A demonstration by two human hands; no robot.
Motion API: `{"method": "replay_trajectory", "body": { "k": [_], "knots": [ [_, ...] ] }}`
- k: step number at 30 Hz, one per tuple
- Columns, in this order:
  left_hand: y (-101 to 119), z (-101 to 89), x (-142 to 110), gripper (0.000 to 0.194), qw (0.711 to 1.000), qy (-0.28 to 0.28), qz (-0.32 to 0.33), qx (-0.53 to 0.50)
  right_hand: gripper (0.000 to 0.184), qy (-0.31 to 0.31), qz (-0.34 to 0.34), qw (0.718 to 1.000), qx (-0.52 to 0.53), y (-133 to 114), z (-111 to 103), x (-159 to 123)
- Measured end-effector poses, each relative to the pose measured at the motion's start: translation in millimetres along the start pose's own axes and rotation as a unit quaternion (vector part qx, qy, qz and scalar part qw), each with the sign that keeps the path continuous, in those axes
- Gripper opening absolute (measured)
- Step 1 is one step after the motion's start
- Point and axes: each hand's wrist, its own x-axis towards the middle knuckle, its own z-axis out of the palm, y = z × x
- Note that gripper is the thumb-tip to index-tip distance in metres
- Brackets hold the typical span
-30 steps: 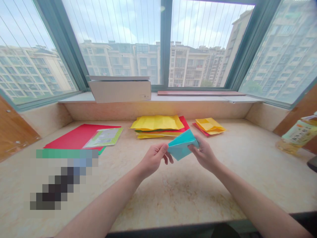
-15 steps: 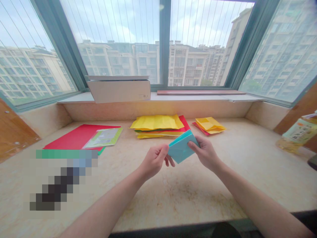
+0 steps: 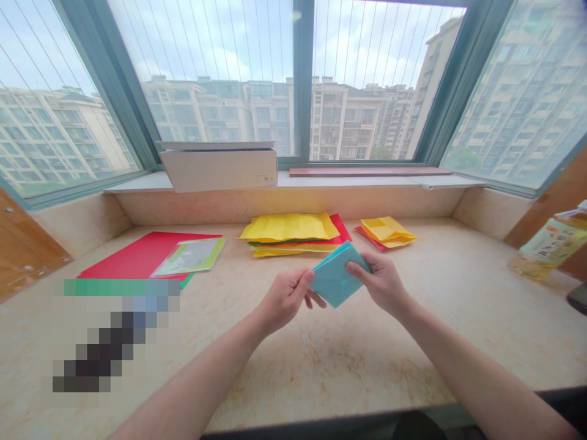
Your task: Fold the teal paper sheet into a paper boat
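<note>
A folded piece of light-blue paper (image 3: 337, 278) is held up above the counter between both hands. My left hand (image 3: 291, 293) pinches its left corner between thumb and fingers. On the paper's right side, my right hand (image 3: 378, 278) grips with the thumb on the near face and the fingers behind, out of sight. The layers lie nearly flat together, with a narrow gap along the upper left edge. Behind the paper sits a pile of folded yellow paper (image 3: 290, 227) with red and green sheets in it.
Folded orange paper (image 3: 387, 231) over red lies at the back right. Red sheets (image 3: 132, 253) and a clear packet (image 3: 190, 256) are on the left, near a pixelated dark object. A white box (image 3: 220, 171) stands on the sill; a bottle (image 3: 550, 244) is far right.
The light-blue paper's layers have come together, and its near face has tilted more toward me. Both hands keep their grip with only slight movement.
</note>
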Motion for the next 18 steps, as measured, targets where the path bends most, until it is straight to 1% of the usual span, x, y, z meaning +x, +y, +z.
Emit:
{"method": "replay_trajectory", "body": {
  "k": [4,6,8,12,15,18],
  "knots": [
    [-3.4,-0.9,-1.2,0.052,0.998,-0.026,-0.014,0.06,0.029,-0.027,-0.012,0.999,-0.035,-3.1,-1.2,-0.6],
    [-5.3,-1.0,-0.4,0.054,0.997,-0.033,-0.022,0.064,0.029,-0.039,-0.013,0.998,-0.044,-3.9,-0.9,-0.5],
    [-6.4,-0.9,1.3,0.056,0.998,-0.013,-0.025,0.055,0.032,-0.044,-0.012,0.998,-0.035,-3.6,-0.7,0.8],
    [-6.4,-0.7,5.8,0.059,0.999,0.046,-0.024,0.011,0.039,-0.034,0.003,0.999,0.034,-1.0,-2.7,5.5],
    [-6.1,-2.6,7.5,0.06,0.997,0.074,-0.028,-0.021,0.036,-0.021,0.01,0.998,0.053,1.6,-5.4,7.6],
    [-7.5,-7.8,7.4,0.057,0.996,0.079,-0.032,0.002,0.031,-0.01,-0.006,0.998,0.056,4.4,-6.8,7.1]
  ]
}}
